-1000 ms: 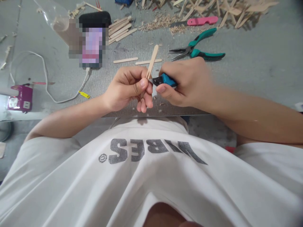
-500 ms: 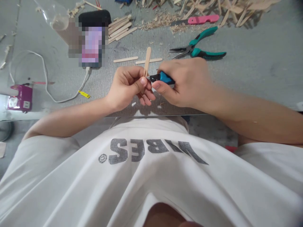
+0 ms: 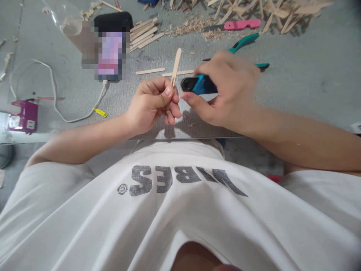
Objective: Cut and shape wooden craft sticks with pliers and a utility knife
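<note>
Between the thumb and fingers of my left hand (image 3: 156, 101) is a wooden craft stick (image 3: 176, 64), tilted up and away, with a small notch or slit near the fingertips. My right hand (image 3: 228, 88) is closed around a blue and black utility knife (image 3: 204, 84), its dark nose pointing left, a short gap from the stick. No blade can be made out on it at this angle. Beyond the hands, two more craft sticks (image 3: 150, 70) lie flat on the grey table (image 3: 118, 101). Green-handled pliers (image 3: 244, 42) are partly hidden behind my right hand.
A pink-handled folding tool (image 3: 242, 24) lies by wood shavings (image 3: 187, 28). Stacked craft sticks (image 3: 145, 32) sit beside a phone (image 3: 109, 52) with a white cable (image 3: 56, 101). A purple adapter (image 3: 26, 116) is at left, stick assemblies (image 3: 278, 11) at the back right.
The knife has come away from the craft stick, moving right and turning so its side shows. My left hand still holds the stick, now slightly higher; its notch is more visible.
</note>
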Demonstrator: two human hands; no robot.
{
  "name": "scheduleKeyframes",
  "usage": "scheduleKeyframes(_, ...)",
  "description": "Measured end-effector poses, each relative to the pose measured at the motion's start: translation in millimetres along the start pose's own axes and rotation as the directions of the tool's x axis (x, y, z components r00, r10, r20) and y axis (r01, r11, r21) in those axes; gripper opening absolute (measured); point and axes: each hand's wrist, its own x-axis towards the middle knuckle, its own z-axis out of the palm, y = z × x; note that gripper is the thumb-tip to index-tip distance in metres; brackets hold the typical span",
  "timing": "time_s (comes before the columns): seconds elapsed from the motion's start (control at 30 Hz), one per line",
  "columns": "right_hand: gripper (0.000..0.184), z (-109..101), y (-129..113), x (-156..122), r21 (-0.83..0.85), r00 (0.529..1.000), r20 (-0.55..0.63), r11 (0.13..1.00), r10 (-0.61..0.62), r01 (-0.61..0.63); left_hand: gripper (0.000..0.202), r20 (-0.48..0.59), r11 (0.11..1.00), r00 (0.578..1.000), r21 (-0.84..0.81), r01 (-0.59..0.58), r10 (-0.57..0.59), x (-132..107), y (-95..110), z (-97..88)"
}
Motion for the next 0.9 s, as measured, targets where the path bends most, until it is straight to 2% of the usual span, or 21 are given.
scheduleKeyframes(0.07,0.075,-2,2,1,0.002,0.999,-0.049,1.000,-0.002,0.002,0.042,-0.036,0.999,0.999,0.027,0.040,-0.039,1,0,-0.7)
scheduleKeyframes(0.13,0.071,-4,3,3,0.043,0.999,-0.030,0.999,-0.015,0.016,0.043,-0.053,0.997,0.997,0.056,0.062,-0.059,1,0,-1.1)
scheduleKeyframes(0.27,0.075,-7,1,5,0.140,0.992,0.106,0.989,-0.069,0.054,0.046,-0.026,0.998,0.999,0.053,0.036,-0.035,0,0,-1.5)
scheduleKeyframes(0.37,0.076,-8,-1,6,0.168,0.977,0.214,0.986,-0.014,-0.022,0.048,0.023,0.999,0.999,0.031,0.026,-0.027,-1,0,-1.0)
scheduleKeyframes(0.43,0.075,-10,-3,7,0.168,0.967,0.254,0.984,0.007,-0.051,0.048,0.011,0.998,0.999,0.046,0.037,-0.037,-2,1,0.1)
scheduleKeyframes(0.53,0.079,-11,-3,7,0.146,0.973,0.231,0.989,-0.026,-0.008,0.047,-0.041,0.994,0.997,0.090,0.064,-0.061,-2,2,2.1)
scheduleKeyframes(0.67,0.079,-7,-1,6,0.139,0.984,0.155,0.988,-0.090,0.069,0.045,-0.018,0.995,1.000,0.098,0.005,-0.003,-2,1,3.1)
scheduleKeyframes(0.77,0.072,-4,-1,5,0.178,0.984,0.167,0.984,-0.054,0.024,0.043,-0.037,0.991,0.998,0.121,-0.054,0.059,-2,-1,4.3)
scheduleKeyframes(0.9,0.067,-5,-3,6,0.220,0.978,0.207,0.975,-0.018,-0.029,0.048,-0.084,0.985,0.993,0.163,-0.063,0.077,-3,-2,6.9)
